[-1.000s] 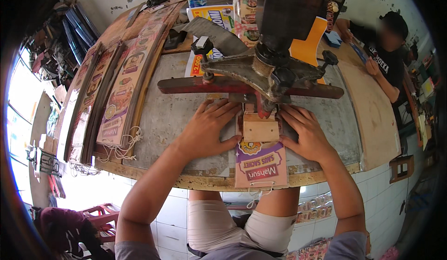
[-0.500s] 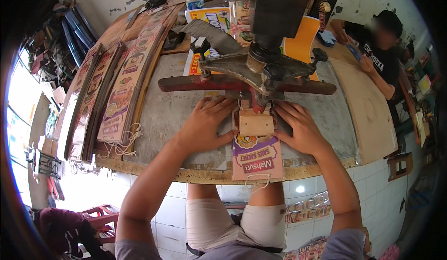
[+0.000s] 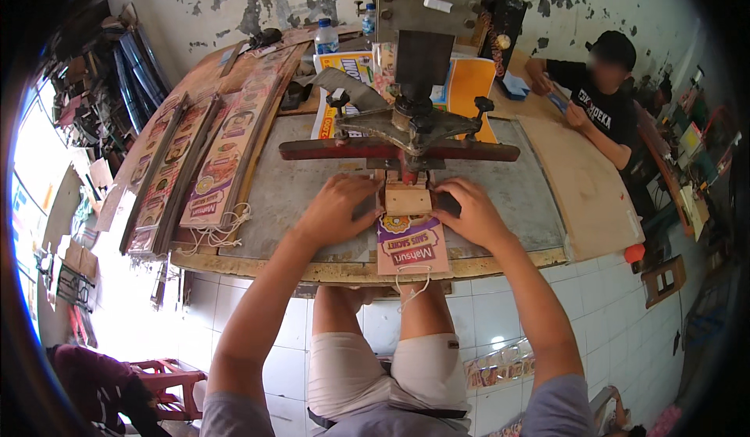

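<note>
A pinkish printed card strip [image 3: 412, 256] with a white cord at its near end lies on the grey-topped table, under a press [image 3: 410, 128] with a red crossbar. On the strip rests a pale wooden block [image 3: 408, 201] with two small holes. My left hand [image 3: 337, 209] is at the left edge of the strip, fingers stretched forward, thumb apart and by the block. Opposite it, my right hand [image 3: 473, 213] is beside the block's right side, its fingers arched and thumb apart. Under the press, the strip's far end is hidden.
Stacks of printed card strips [image 3: 221, 175] with cords lie at the left. Behind the press are coloured printed sheets [image 3: 471, 97] and a water bottle [image 3: 326, 37]. A plain brown board [image 3: 582, 179] covers the right side, where another person [image 3: 598, 101] holds something blue.
My view has shifted back and upward, showing more of the press and wall. My right hand's fingers are more arched, with a wider gap to the thumb. The strip and block stay under the press.
</note>
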Tool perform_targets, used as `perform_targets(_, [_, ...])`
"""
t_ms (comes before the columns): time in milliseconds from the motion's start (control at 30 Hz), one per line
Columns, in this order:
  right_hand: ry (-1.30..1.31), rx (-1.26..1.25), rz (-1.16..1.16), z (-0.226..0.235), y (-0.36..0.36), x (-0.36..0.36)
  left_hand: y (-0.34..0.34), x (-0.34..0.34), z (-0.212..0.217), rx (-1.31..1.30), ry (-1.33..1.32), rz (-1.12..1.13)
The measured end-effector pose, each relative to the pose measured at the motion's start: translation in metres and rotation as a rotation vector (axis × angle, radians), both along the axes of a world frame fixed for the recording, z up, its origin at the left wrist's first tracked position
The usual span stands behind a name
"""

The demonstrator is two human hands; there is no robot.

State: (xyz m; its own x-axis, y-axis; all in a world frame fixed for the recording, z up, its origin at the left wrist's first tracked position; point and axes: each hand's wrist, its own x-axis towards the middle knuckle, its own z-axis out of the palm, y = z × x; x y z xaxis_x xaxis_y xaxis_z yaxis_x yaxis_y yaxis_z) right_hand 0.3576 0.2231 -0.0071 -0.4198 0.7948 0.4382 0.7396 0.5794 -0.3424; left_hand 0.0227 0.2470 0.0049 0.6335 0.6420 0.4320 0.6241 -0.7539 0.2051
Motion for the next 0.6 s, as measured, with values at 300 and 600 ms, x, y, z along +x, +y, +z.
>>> perform_targets(300, [0.439, -0.084, -0.069, -0.007, -0.037, -0.054, -0.074, 0.029, -0.019, -0.114, -0.310, 0.057])
perform_targets(600, [0.382, -0.106, 0.033, 0.005, -0.093, -0.035, -0.145, 0.017, -0.020, -0.107, -0.238, 0.026])
